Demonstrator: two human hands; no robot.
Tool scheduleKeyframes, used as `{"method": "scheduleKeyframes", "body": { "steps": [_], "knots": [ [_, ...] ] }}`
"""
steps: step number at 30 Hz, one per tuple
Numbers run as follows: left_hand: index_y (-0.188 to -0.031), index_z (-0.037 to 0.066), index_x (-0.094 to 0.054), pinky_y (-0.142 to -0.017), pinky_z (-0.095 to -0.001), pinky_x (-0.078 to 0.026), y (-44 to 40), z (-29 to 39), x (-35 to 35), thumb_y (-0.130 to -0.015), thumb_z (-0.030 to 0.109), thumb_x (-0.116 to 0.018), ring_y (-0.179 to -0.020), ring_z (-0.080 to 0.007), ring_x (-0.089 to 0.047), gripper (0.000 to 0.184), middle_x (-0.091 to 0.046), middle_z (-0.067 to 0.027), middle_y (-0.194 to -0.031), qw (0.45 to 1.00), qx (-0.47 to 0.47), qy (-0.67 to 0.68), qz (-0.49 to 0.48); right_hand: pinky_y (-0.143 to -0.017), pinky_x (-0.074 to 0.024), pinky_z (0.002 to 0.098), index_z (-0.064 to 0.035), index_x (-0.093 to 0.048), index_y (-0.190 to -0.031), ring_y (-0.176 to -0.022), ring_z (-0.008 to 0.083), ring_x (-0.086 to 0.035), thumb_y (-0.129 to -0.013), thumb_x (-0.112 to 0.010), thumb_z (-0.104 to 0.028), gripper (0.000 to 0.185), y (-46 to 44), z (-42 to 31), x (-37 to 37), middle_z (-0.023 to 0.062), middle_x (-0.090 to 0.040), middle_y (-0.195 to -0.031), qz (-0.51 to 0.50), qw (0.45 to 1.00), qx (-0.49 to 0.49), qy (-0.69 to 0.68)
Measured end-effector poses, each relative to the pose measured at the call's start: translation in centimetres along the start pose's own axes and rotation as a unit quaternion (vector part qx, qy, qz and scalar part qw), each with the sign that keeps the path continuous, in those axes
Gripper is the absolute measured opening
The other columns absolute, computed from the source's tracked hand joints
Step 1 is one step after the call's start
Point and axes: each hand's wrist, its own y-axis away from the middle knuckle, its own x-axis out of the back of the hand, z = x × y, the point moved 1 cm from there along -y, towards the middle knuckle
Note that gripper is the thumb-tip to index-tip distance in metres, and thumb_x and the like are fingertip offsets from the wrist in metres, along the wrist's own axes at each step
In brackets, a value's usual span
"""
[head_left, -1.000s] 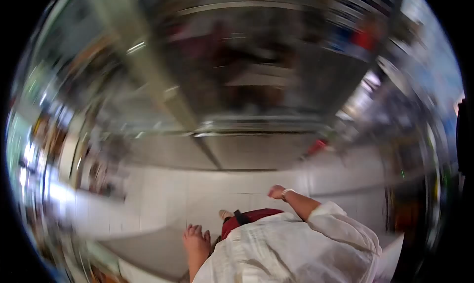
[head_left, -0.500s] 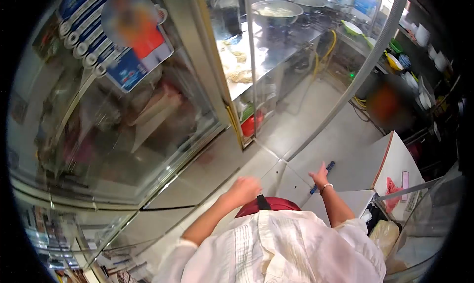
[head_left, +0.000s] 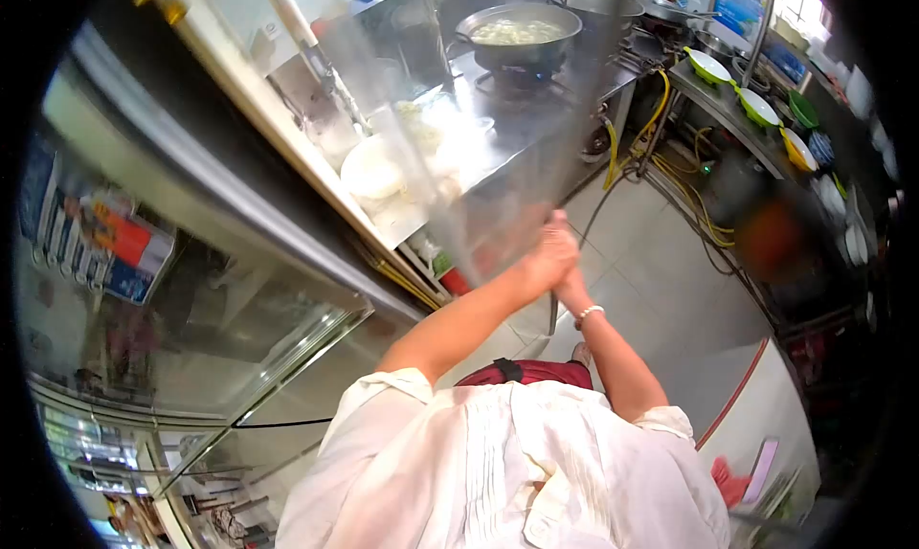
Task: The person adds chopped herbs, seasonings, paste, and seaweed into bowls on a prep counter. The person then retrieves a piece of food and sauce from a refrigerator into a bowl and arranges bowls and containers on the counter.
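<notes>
My left hand [head_left: 549, 260] and my right hand [head_left: 571, 283] are together in front of my body, the left overlapping the right. The left fingers look closed, but whatever is in them cannot be made out. Most of the right fingers are hidden behind the left hand; a pale beaded bracelet [head_left: 589, 313] circles that wrist. A clear plastic curtain [head_left: 517, 200] hangs right at the hands, its darker edge blurred. Whether either hand grips the curtain I cannot tell.
Beyond the curtain, a metal counter [head_left: 536, 133] carries a large pan [head_left: 518, 59] with pale food. Green-rimmed dishes [head_left: 708, 67] line a shelf at right. Yellow hoses [head_left: 661, 118] run down to the tiled floor. A glass case [head_left: 220, 329] stands left; a phone [head_left: 762, 470] lies on a white surface.
Both hands have come together from apart and moved forward to the curtain. The right hand was open with fingers spread. My view has turned and come nearer to the counter.
</notes>
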Motion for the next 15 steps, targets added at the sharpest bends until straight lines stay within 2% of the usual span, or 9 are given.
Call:
{"method": "scheduleKeyframes", "body": {
  "steps": [1, 3, 5, 7, 9, 10, 14, 15],
  "knots": [
    [-0.073, 0.002, -0.064, -0.085, -0.0417, -0.032, -0.3, -1.3, -0.4, -0.065, 0.011, -0.054, -0.083, -0.0226, -0.058, 0.015, -0.064, -0.0129, -0.077, 0.984, 0.025, 0.085, -0.153, -0.085, -0.0397, 0.0377, -0.0104, -0.042, -0.119, -0.104, 0.0324, -0.048, -0.083, -0.048, -0.024, 0.039, -1.4, -1.2, -0.2, 0.0163, -0.051, -0.114, -0.029, 0.997, 0.059, 0.030],
    [-0.075, 0.008, -0.067, -0.077, -0.0390, -0.035, -0.5, -3.4, -1.8, -0.066, 0.013, -0.056, -0.078, -0.0206, -0.061, 0.014, -0.065, -0.0098, -0.077, 0.954, 0.117, 0.124, -0.247, -0.083, -0.0405, 0.0385, -0.0101, -0.048, -0.112, -0.099, 0.0331, -0.051, -0.082, -0.048, -0.022, 0.032, -3.4, -3.5, -0.5, 0.0164, -0.055, -0.108, -0.107, 0.983, 0.144, 0.038],
    [-0.078, 0.011, -0.067, -0.073, -0.0397, -0.041, -0.1, -4.6, -1.9, -0.067, 0.017, -0.059, -0.082, -0.0207, -0.062, 0.015, -0.065, -0.0100, -0.082, 0.903, 0.248, 0.176, -0.302, -0.082, -0.0410, 0.0388, -0.0078, -0.050, -0.109, -0.099, 0.0336, -0.051, -0.082, -0.049, -0.021, 0.031, -5.2, -5.5, -0.2, 0.0169, -0.055, -0.107, -0.208, 0.964, 0.168, -0.002],
    [-0.080, 0.011, -0.067, -0.068, -0.0369, -0.046, 1.2, -5.6, -2.0, -0.069, 0.018, -0.058, -0.083, -0.0228, -0.062, 0.016, -0.064, -0.0102, -0.085, 0.864, 0.284, 0.218, -0.355, -0.082, -0.0411, 0.0384, -0.0069, -0.051, -0.108, -0.098, 0.0335, -0.052, -0.082, -0.049, -0.021, 0.030, -5.4, -6.3, -0.1, 0.0168, -0.055, -0.107, -0.280, 0.946, 0.164, -0.023],
    [-0.082, 0.008, -0.066, -0.070, -0.0336, -0.048, 2.8, -5.5, -3.6, -0.069, 0.016, -0.058, -0.085, -0.0244, -0.061, 0.018, -0.064, -0.0113, -0.087, 0.814, 0.364, 0.230, -0.390, -0.081, -0.0413, 0.0382, -0.0049, -0.053, -0.106, -0.095, 0.0344, -0.052, -0.082, -0.048, -0.023, 0.031, -6.3, -6.0, 0.6, 0.0181, -0.056, -0.103, -0.368, 0.911, 0.164, -0.089],
    [-0.082, 0.008, -0.066, -0.069, -0.0346, -0.048, 4.0, -5.5, -4.1, -0.069, 0.015, -0.058, -0.085, -0.0244, -0.061, 0.017, -0.063, -0.0119, -0.088, 0.789, 0.390, 0.224, -0.418, -0.080, -0.0416, 0.0375, -0.0040, -0.055, -0.105, -0.092, 0.0336, -0.054, -0.082, -0.048, -0.025, 0.032, -7.1, -6.4, 1.6, 0.0184, -0.058, -0.099, -0.430, 0.891, 0.145, -0.018],
    [-0.082, 0.006, -0.066, -0.069, -0.0352, -0.048, 9.0, -5.9, -7.5, -0.068, 0.011, -0.057, -0.086, -0.0251, -0.061, 0.017, -0.063, -0.0141, -0.088, 0.711, 0.463, 0.254, -0.463, -0.079, -0.0421, 0.0379, -0.0039, -0.056, -0.104, -0.089, 0.0332, -0.055, -0.081, -0.048, -0.024, 0.031, -11.4, -1.2, 1.3, 0.0181, -0.059, -0.095, -0.422, 0.896, 0.139, -0.013],
    [-0.081, 0.006, -0.066, -0.067, -0.0351, -0.048, 9.9, -6.1, -8.6, -0.069, 0.015, -0.056, -0.081, -0.0245, -0.062, 0.018, -0.064, -0.0120, -0.085, 0.666, 0.464, 0.281, -0.512, -0.078, -0.0427, 0.0375, -0.0032, -0.056, -0.102, -0.088, 0.0333, -0.055, -0.081, -0.048, -0.022, 0.030, -12.9, -0.2, 1.6, 0.0180, -0.059, -0.094, -0.389, 0.915, 0.110, -0.017]
  ]
}}
